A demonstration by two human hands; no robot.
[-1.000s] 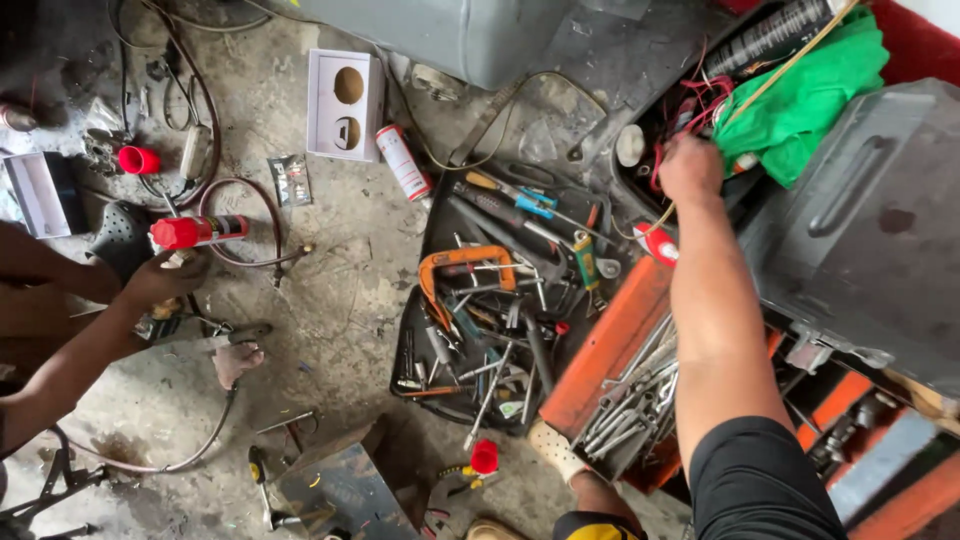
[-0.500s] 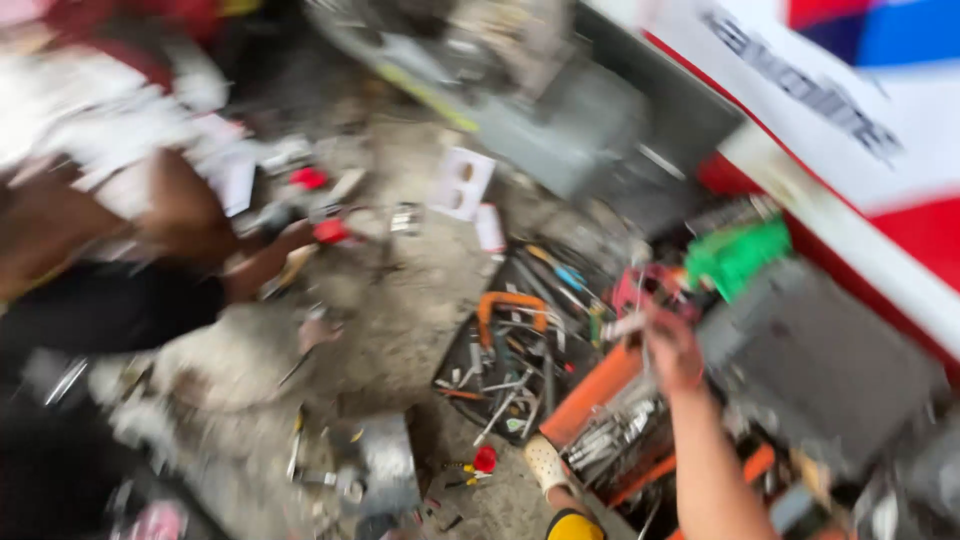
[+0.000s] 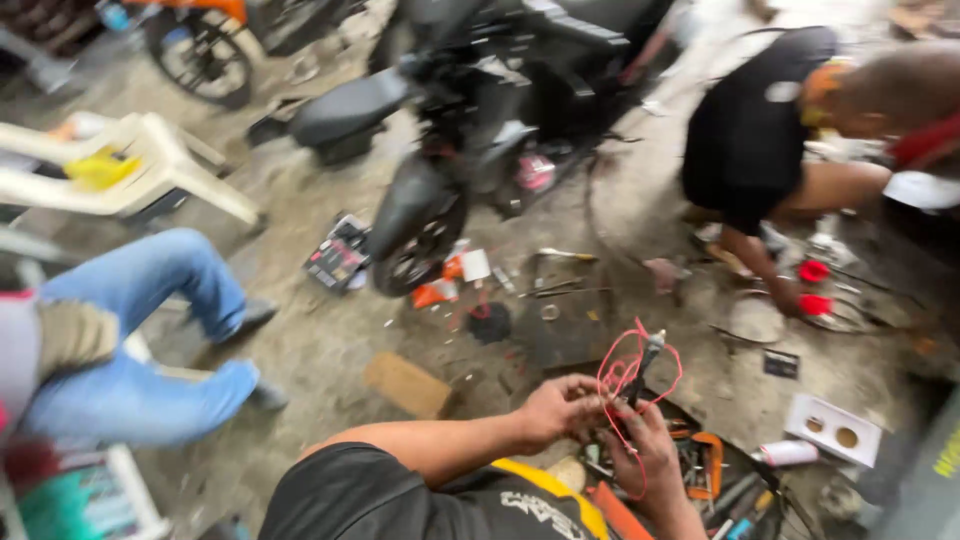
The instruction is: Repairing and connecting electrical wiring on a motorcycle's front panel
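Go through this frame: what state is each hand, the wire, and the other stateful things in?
Left hand: closed, pinching the red wire.
Right hand: gripping the probe tool.
Red wire: tangled in loose loops.
Probe tool: held upright.
Motorcycle: parked.
Tool tray: open, full.

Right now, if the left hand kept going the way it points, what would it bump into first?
The left hand points right, toward the right hand and the red wire both hold. It would probably press into that hand first; they already look almost touching.

Gritty concrete floor (image 3: 330, 340) (littered), white plastic chair (image 3: 150, 165) beside.
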